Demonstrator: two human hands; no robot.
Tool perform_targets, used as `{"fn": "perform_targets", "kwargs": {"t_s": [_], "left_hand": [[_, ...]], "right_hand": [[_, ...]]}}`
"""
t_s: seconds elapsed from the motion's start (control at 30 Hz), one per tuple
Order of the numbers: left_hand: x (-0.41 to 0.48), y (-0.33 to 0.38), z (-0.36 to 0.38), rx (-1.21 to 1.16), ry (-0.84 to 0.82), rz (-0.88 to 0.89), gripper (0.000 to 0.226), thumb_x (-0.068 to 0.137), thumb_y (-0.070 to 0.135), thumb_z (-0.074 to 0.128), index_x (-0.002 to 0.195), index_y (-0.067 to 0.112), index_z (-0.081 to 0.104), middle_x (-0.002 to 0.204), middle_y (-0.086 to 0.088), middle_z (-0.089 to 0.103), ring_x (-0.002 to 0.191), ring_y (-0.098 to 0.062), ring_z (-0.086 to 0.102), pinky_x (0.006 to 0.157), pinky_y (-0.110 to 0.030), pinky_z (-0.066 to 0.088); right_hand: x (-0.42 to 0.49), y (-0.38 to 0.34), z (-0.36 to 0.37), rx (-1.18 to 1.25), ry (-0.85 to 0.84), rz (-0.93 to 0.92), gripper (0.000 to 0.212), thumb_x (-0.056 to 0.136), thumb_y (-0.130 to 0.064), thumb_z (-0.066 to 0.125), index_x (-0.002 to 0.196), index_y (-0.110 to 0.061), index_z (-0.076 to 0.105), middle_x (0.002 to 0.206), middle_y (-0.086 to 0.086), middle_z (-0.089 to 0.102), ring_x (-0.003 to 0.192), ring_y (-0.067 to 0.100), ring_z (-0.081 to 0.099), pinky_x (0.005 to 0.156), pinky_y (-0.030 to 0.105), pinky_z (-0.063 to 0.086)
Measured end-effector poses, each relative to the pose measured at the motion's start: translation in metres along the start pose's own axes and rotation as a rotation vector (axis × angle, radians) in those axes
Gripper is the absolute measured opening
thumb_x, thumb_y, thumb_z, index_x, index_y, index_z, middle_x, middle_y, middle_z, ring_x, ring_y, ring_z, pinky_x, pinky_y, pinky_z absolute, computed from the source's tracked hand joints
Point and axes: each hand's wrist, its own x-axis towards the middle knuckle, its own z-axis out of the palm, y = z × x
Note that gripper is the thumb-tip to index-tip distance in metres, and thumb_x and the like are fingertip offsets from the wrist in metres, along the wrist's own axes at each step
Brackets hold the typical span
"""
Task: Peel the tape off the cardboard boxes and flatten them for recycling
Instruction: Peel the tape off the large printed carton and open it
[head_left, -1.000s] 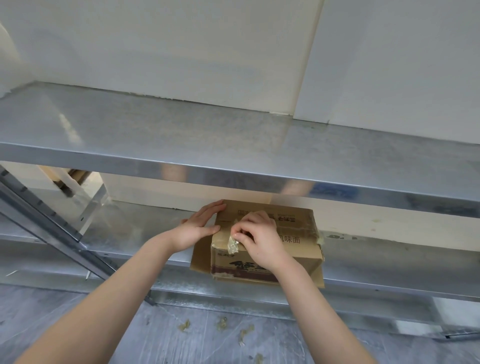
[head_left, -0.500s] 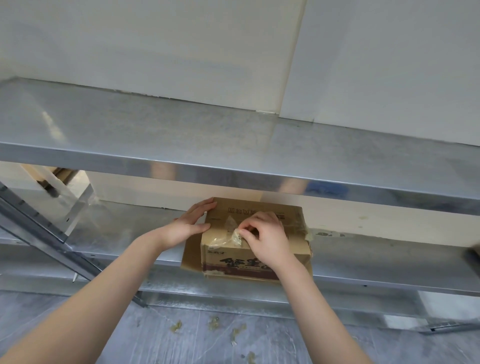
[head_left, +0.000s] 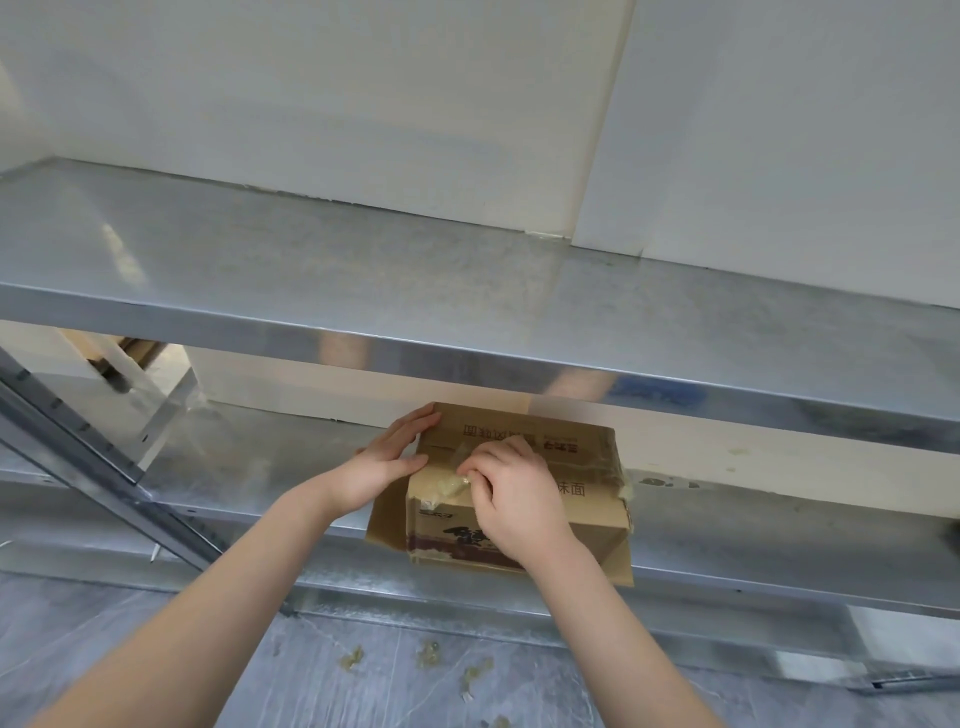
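Pressing left top edge of cardboard box (head_left: 571, 499) with flat, straight-fingered left hand (head_left: 387, 462) to stop sliding on lower shelf (head_left: 249, 457) beneath box. Pinching lifted tape (head_left: 447, 486) at box's top front with curled right hand (head_left: 511, 493), likely for peeling free.

A cardboard box (head_left: 582, 457) was set at the front edge of the lower shelf (head_left: 249, 467), beneath the upper shelf (head_left: 363, 270). The left hand (head_left: 387, 465) was laid flat against the box's left side. The right hand (head_left: 514, 493) was placed on its top, where the tape (head_left: 447, 486) was pinched. Tape scraps (head_left: 431, 652) were scattered on the floor (head_left: 156, 649) below, in front of the shelves.
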Motion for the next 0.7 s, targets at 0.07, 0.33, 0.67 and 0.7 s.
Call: {"fn": "perform_targets", "kwargs": {"t_s": [0.07, 0.33, 0.67, 0.7], "left_hand": [[0.001, -0.001, 0.0, -0.004, 0.0, 0.0, 0.053, 0.081, 0.066, 0.047, 0.129, 0.072, 0.027, 0.149, 0.041, 0.015, 0.141, 0.009, 0.014, 0.12, -0.049, 0.01], [0.001, 0.0, 0.0, -0.041, -0.008, -0.003, 0.06, 0.08, 0.063, 0.049, 0.136, 0.061, 0.03, 0.15, 0.038, 0.016, 0.139, 0.01, 0.017, 0.121, -0.044, 0.012], [0.001, 0.0, 0.004, -0.079, 0.002, 0.017, 0.066, 0.078, 0.061, 0.049, 0.141, 0.05, 0.031, 0.151, 0.034, 0.017, 0.137, 0.015, 0.017, 0.121, -0.035, 0.014], [0.001, 0.0, 0.003, -0.079, 0.001, 0.015, 0.066, 0.078, 0.061, 0.049, 0.141, 0.05, 0.031, 0.151, 0.034, 0.017, 0.136, 0.015, 0.017, 0.121, -0.035, 0.014]], "right_hand": [[-0.005, -0.004, -0.001, 0.012, 0.002, 0.013, 0.028, 0.092, -0.034, 0.045, 0.092, -0.026, 0.073, 0.098, -0.016, 0.068, 0.103, 0.014, 0.052, 0.081, 0.039, 0.049], [-0.005, -0.021, 0.011, -0.064, 0.006, 0.126, 0.028, 0.073, -0.055, 0.062, 0.095, -0.038, 0.068, 0.105, -0.019, 0.065, 0.108, 0.018, 0.055, 0.079, 0.04, 0.045], [-0.017, -0.038, 0.021, -0.136, 0.014, 0.168, 0.049, 0.076, -0.067, 0.05, 0.107, -0.033, 0.066, 0.115, -0.015, 0.063, 0.113, 0.019, 0.054, 0.09, 0.045, 0.042], [-0.018, -0.038, 0.023, -0.13, 0.061, 0.16, 0.041, 0.077, -0.063, 0.054, 0.103, -0.035, 0.068, 0.109, -0.016, 0.064, 0.108, 0.018, 0.056, 0.087, 0.044, 0.043]]}}
